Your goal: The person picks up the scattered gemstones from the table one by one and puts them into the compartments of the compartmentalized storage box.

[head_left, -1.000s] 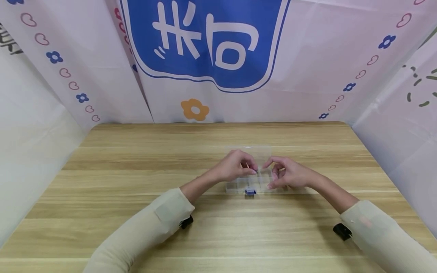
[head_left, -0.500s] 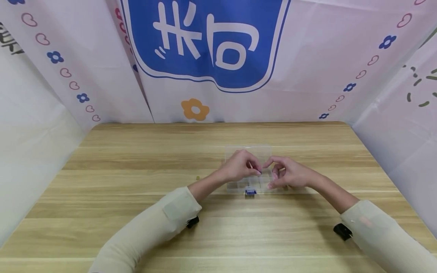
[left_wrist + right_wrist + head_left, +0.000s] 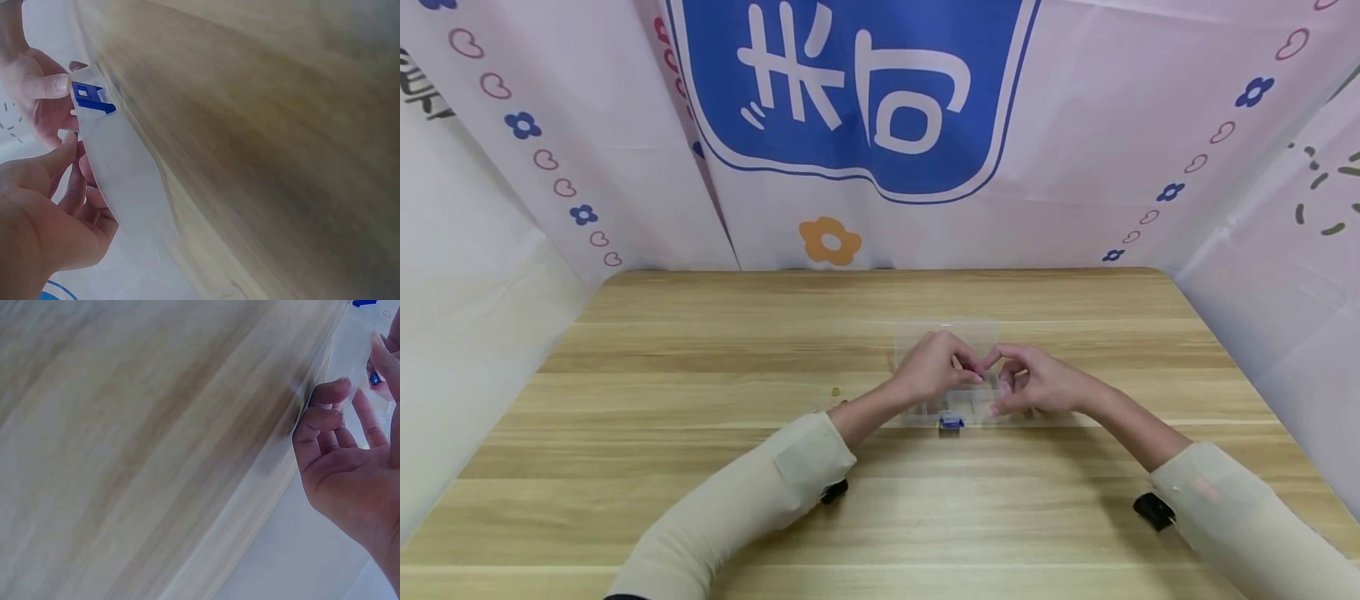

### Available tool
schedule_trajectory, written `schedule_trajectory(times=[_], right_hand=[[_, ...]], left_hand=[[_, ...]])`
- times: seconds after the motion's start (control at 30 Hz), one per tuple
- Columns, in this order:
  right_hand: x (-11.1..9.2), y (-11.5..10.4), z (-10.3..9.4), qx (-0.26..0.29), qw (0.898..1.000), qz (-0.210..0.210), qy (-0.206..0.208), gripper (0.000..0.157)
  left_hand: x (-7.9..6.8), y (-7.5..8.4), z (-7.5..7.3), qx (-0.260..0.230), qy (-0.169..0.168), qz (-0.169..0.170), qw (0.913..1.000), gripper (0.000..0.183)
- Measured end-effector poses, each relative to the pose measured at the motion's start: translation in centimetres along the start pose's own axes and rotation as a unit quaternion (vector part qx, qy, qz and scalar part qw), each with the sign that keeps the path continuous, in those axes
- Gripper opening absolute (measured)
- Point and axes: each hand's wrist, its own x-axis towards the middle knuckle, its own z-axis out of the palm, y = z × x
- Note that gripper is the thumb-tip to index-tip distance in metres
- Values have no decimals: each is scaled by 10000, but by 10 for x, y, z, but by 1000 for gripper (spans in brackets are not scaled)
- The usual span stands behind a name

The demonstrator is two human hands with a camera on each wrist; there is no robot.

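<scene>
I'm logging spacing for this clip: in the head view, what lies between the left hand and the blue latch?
The open compartments of the clear plastic box lie between the left hand and the blue latch; the head view shows this.

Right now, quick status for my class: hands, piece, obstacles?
Left hand pinching blue piece at box. Right hand at box's right end. Both hands' fingers very close, might crowd.
</scene>
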Motion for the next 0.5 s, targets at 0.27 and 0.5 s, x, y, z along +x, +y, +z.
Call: schedule_trajectory(times=[0.27,0.5], right_hand=[[1,0,0,12,10000,-80,-2,45],[0,0,1,92,9999,-34,-40,45]], left_hand=[[1,1,2,79,33,66,9999,10],[-1,2,2,-75,-68,9,9999,14]])
